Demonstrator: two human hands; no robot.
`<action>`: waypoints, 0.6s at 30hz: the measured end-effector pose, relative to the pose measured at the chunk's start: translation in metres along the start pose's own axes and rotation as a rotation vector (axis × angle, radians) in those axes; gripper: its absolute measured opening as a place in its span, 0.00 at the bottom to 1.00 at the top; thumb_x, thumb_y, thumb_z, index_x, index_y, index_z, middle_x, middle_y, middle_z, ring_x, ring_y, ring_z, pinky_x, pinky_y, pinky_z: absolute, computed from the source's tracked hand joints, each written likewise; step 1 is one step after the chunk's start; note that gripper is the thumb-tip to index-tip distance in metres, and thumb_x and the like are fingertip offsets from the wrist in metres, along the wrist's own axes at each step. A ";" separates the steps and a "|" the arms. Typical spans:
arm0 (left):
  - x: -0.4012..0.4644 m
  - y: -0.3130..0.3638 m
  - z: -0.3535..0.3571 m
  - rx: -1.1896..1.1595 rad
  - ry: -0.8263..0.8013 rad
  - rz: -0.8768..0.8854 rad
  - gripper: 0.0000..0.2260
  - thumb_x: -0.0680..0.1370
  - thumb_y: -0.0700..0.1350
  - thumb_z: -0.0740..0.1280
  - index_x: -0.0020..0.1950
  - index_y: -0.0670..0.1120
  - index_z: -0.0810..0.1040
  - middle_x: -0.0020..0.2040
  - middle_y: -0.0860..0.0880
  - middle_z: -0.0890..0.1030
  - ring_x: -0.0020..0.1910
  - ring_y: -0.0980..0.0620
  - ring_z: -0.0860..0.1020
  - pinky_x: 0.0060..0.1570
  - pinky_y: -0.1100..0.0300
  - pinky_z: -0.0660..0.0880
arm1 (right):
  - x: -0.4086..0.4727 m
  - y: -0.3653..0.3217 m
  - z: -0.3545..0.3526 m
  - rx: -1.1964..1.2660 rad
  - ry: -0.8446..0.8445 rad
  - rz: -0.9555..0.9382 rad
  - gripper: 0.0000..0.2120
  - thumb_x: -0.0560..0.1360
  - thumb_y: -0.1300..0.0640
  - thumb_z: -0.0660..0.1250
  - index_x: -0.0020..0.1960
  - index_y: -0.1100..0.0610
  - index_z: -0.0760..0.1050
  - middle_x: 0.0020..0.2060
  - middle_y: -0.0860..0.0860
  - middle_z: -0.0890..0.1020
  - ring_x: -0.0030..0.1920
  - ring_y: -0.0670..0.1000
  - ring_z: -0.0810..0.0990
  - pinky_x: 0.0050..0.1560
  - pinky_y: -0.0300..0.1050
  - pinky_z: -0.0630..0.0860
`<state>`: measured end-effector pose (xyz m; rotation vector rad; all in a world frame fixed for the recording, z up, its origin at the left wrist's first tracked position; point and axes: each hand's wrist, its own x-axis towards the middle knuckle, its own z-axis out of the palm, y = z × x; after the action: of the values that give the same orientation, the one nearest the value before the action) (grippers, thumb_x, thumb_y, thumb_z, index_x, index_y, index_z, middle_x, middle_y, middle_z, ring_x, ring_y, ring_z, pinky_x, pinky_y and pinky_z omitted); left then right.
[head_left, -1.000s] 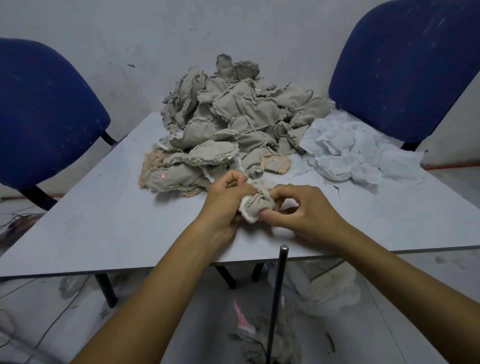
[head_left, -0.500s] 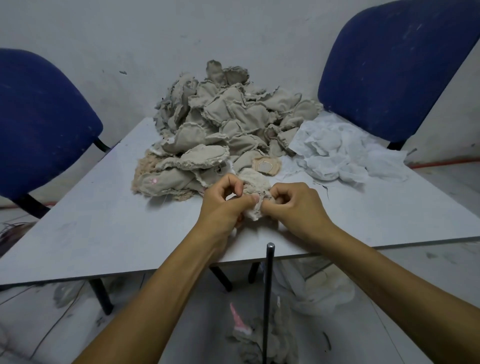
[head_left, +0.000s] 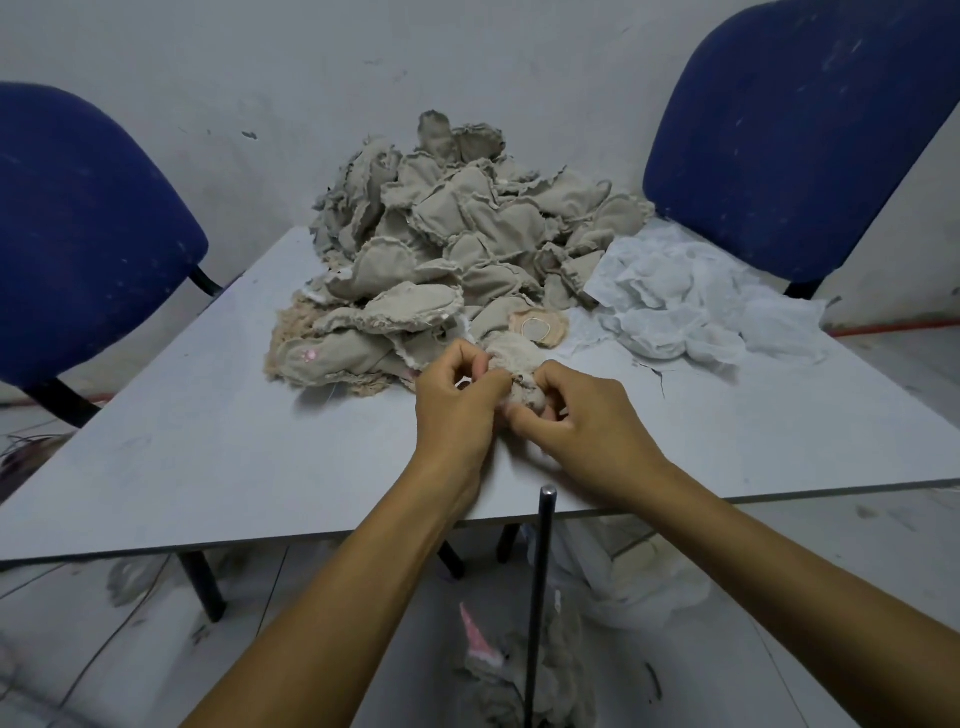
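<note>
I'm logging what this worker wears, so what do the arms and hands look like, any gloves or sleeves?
The left hand and right hand wear no gloves, and no ring, watch or bracelet shows. Both arms are uncovered as far as the view reaches: no sleeve is visible.

Left grip (head_left: 457, 410) curled, right grip (head_left: 589, 428) curled, both pinching, nearly touching

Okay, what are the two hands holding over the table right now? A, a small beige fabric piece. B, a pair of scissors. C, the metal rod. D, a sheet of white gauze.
A: the left hand and the right hand both pinch a small beige fabric piece between them, while the white gauze lies apart on the table and the metal rod stands untouched below.
</note>
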<state>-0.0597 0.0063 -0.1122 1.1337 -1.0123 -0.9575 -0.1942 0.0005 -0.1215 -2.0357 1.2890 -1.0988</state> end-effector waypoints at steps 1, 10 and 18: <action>-0.001 0.001 -0.002 -0.036 -0.015 -0.002 0.16 0.72 0.30 0.64 0.34 0.49 0.65 0.30 0.48 0.66 0.27 0.52 0.64 0.26 0.61 0.62 | -0.001 -0.001 0.000 -0.012 0.006 -0.009 0.18 0.71 0.40 0.69 0.35 0.51 0.67 0.24 0.44 0.73 0.28 0.43 0.72 0.30 0.36 0.66; -0.010 0.004 -0.010 -0.186 -0.150 0.021 0.14 0.78 0.33 0.66 0.39 0.47 0.66 0.30 0.50 0.72 0.29 0.51 0.67 0.27 0.59 0.60 | 0.003 0.000 0.000 -0.022 0.098 0.025 0.18 0.74 0.46 0.70 0.33 0.53 0.68 0.25 0.48 0.73 0.29 0.45 0.70 0.30 0.37 0.65; -0.015 -0.006 0.000 0.217 0.070 0.232 0.18 0.74 0.37 0.72 0.33 0.54 0.69 0.31 0.55 0.71 0.34 0.51 0.68 0.37 0.53 0.68 | 0.003 0.000 0.001 0.012 0.119 0.042 0.18 0.75 0.47 0.71 0.33 0.54 0.69 0.24 0.47 0.73 0.27 0.45 0.69 0.31 0.39 0.66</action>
<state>-0.0638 0.0193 -0.1202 1.1884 -1.1828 -0.6305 -0.1927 -0.0022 -0.1214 -1.9513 1.3727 -1.2215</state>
